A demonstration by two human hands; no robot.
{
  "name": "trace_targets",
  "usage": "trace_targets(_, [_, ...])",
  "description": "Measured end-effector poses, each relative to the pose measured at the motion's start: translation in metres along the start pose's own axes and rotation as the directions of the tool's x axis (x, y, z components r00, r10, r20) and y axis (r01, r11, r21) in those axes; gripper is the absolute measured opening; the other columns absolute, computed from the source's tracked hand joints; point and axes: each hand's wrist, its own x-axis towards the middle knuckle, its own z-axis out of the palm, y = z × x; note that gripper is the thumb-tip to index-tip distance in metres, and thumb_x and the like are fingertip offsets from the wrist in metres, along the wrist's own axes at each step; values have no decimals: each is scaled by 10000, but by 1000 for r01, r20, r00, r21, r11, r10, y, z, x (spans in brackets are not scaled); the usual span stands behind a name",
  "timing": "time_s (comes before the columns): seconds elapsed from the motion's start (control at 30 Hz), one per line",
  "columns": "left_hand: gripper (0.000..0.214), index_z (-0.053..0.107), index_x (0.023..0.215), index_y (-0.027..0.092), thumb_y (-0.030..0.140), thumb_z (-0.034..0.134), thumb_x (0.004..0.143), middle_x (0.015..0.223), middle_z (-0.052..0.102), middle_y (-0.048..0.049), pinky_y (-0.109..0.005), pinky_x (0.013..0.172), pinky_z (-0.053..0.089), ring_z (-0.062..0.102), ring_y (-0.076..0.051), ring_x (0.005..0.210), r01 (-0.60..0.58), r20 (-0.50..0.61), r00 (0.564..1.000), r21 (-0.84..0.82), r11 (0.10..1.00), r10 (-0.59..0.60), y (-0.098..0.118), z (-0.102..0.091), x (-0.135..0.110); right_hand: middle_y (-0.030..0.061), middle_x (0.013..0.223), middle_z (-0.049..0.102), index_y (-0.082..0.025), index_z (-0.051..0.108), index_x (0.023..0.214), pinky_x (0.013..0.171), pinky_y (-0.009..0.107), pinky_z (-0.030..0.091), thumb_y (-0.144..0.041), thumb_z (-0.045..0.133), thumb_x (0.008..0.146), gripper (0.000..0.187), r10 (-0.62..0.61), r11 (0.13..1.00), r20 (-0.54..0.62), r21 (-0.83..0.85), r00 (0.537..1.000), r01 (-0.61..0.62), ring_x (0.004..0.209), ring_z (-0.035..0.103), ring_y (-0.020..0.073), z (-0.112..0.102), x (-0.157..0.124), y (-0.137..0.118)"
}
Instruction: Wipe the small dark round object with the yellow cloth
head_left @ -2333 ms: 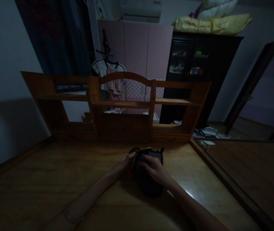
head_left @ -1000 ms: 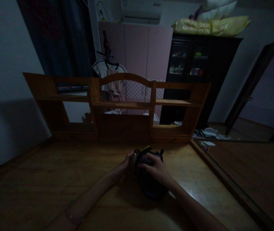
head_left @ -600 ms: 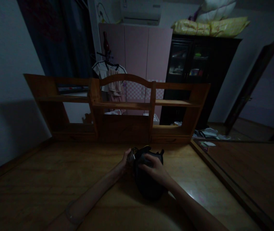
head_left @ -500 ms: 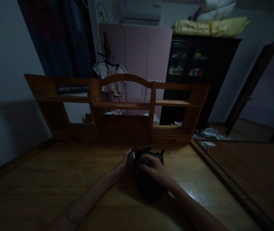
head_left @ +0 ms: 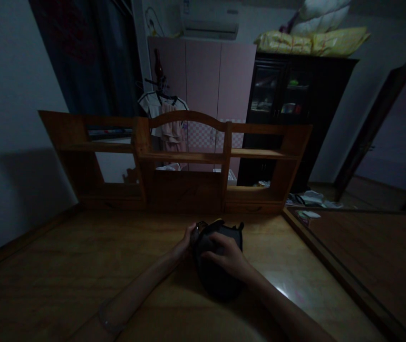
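Note:
A black soft-looking bag (head_left: 219, 285) stands on the wooden desktop right before me, its upper edge raised and a small loop at its right corner. My right hand (head_left: 226, 254) lies across the side of the bag facing me, thumb and fingers bent and gripping its material. At the bag's left edge, my left hand (head_left: 188, 237) is closed around a small shiny object (head_left: 198, 229) with a metallic glint. Dim light and the bag hide most of that object, so its kind is unclear.
A wooden shelf unit (head_left: 185, 156) runs along the back of the desk (head_left: 82, 266). A raised wooden edge (head_left: 324, 256) borders the right side, with a brown surface beyond it holding papers (head_left: 310, 214). The wall (head_left: 17, 142) is at the left.
The bag's left edge has shifted slightly left, covering more of the shiny object, which has turned and glints less. My right hand has moved slightly left and down with the bag.

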Motion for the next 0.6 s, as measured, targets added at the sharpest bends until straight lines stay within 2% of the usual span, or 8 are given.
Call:
trace_targets(0.17, [662,668,934,172,757,427,740,843,721,-39,-274,724,479,654,-203,787,-13,32,999,-35,999,14,1,7,-4,18,971,639,-194,615,994,769,252,407,-273,723,740,287,-63,998,15,-26,998,63,887,576,176,3,-1,5])
trace_targets(0.37, [737,641,1059,175,786,403,724,902,709,-61,-250,641,477,654,-206,802,60,70,995,93,994,-67,2,6,-17,-17,811,618,-176,626,814,680,225,371,-299,717,752,165,-28,999,23,-44,999,29,761,552,144,-2,1,1])
trace_targets(0.5, [745,654,984,167,807,405,695,777,696,-49,-217,537,439,634,-175,669,62,-24,998,125,990,-60,-1,3,-13,-20,749,589,-163,601,743,651,223,355,-282,654,810,146,-26,999,26,-36,999,26,719,532,135,-4,0,0])
trace_targets(0.6, [784,654,921,164,847,369,661,666,663,-34,-224,511,430,605,-165,580,80,-8,997,133,988,-80,-3,1,-6,-11,750,586,-162,595,745,660,228,358,-249,592,852,137,-22,999,43,-29,999,23,718,527,138,-3,-1,0])
